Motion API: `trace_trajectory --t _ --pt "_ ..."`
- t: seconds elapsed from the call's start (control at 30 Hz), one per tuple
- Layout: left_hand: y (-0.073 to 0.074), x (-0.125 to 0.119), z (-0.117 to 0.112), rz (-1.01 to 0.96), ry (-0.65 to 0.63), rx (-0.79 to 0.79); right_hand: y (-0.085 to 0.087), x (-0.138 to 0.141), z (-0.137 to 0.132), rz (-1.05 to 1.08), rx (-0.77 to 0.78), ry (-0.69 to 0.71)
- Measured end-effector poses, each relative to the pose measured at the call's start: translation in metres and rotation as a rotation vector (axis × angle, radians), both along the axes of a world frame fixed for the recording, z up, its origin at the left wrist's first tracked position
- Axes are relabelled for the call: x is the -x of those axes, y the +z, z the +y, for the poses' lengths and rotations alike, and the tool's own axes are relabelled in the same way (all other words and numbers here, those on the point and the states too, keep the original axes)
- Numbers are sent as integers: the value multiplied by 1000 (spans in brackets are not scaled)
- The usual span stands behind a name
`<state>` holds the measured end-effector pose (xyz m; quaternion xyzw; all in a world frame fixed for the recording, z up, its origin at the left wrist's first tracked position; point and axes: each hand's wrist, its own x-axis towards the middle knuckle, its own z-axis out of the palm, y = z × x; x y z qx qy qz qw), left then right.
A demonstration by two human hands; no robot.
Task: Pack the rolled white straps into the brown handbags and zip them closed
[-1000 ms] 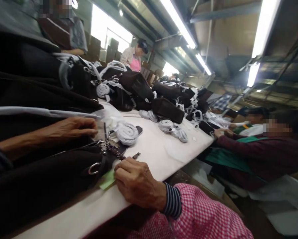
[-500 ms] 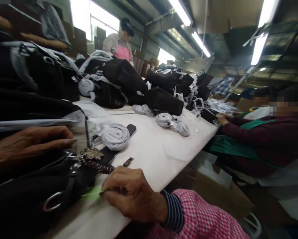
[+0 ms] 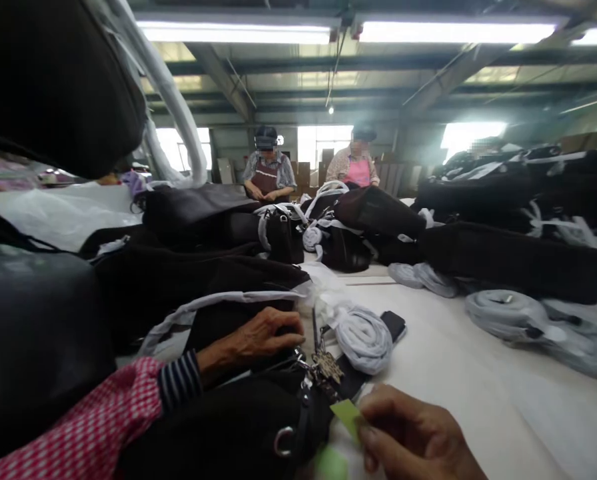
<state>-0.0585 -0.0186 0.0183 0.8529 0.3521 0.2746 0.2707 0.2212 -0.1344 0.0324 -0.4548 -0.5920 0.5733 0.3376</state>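
A small yellow-green slip (image 3: 347, 419) is pinched between the thumb and fingers of my right hand (image 3: 418, 433), low in the view. Another pale green patch, blurred, shows below it. My left hand (image 3: 258, 339) reaches over a black handbag (image 3: 218, 427), its fingers pressed together near the metal clasp; what they grip, if anything, is hidden. A flower-shaped charm (image 3: 327, 367) hangs by the clasp, close to both hands. Lower on the bag is a metal ring (image 3: 283, 441). Beside the charm lies a white-wrapped coiled strap (image 3: 363, 339).
Black bags (image 3: 198, 267) crowd the left and back of the white table (image 3: 458, 353). More wrapped coils (image 3: 506, 310) lie at the right. A large dark bag (image 3: 53, 87) looms at the upper left. Two people (image 3: 268, 170) work across the table.
The view has swung left and levelled. My right hand has lifted the green slip, which now shows clearly between its fingers. My left hand stays by the clasp.
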Motion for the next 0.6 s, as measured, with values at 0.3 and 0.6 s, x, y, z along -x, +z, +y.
trace_trajectory --t 0.3,0.6 --pt "5 1 -1 70 -65 -81 41 36 64 20 -177 -66" --pt "24 8 -2 223 -10 -223 14 83 144 -636 -591 -28"
